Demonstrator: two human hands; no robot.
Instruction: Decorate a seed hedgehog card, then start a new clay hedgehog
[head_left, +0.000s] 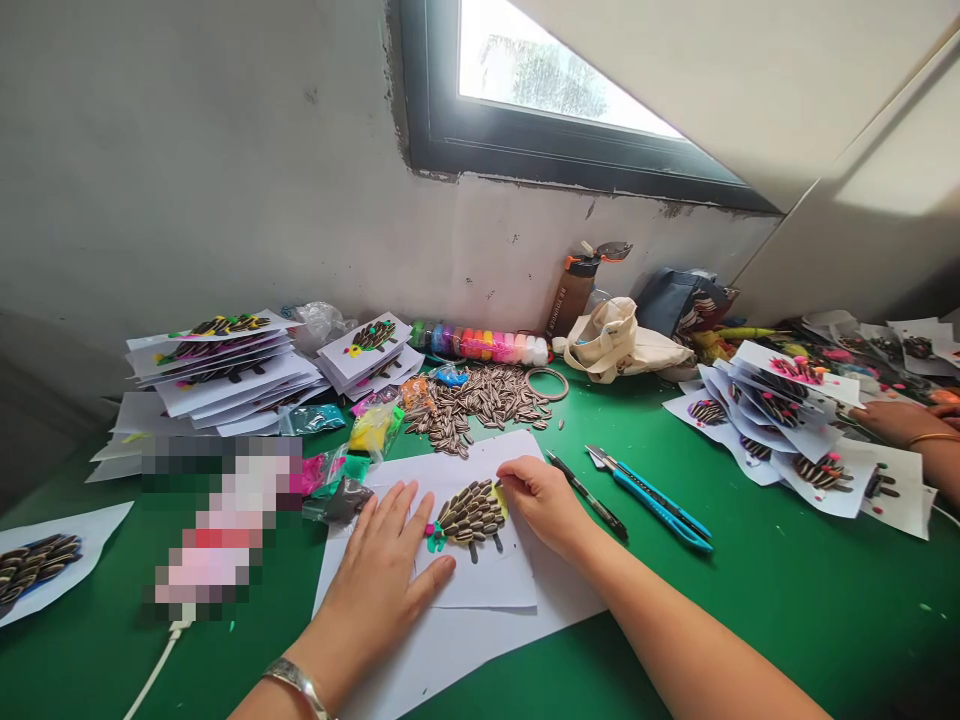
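Observation:
On a white card [480, 592] lies a bird-like figure of striped sunflower seeds [471, 512], with a teal and pink head, a yellow patch at its right and two dark legs. My left hand [390, 560] rests flat with fingers spread on the card's left side, beside the head. At the figure's upper right, my right hand [541, 500] has its fingertips pinched together near the yellow patch; whatever they hold is too small to make out. Larger white paper [450, 660] lies under the card. Behind it is a heap of loose seeds [495, 395].
Right of the paper lie a black pen [589, 495] and a blue cutter [652, 500]. Bags of coloured clay [373, 428] sit behind my left hand. Stacked cards [225, 375] stand left, more [787, 420] right, near another person's hand [896, 422]. A bottle [572, 295] leans by the wall.

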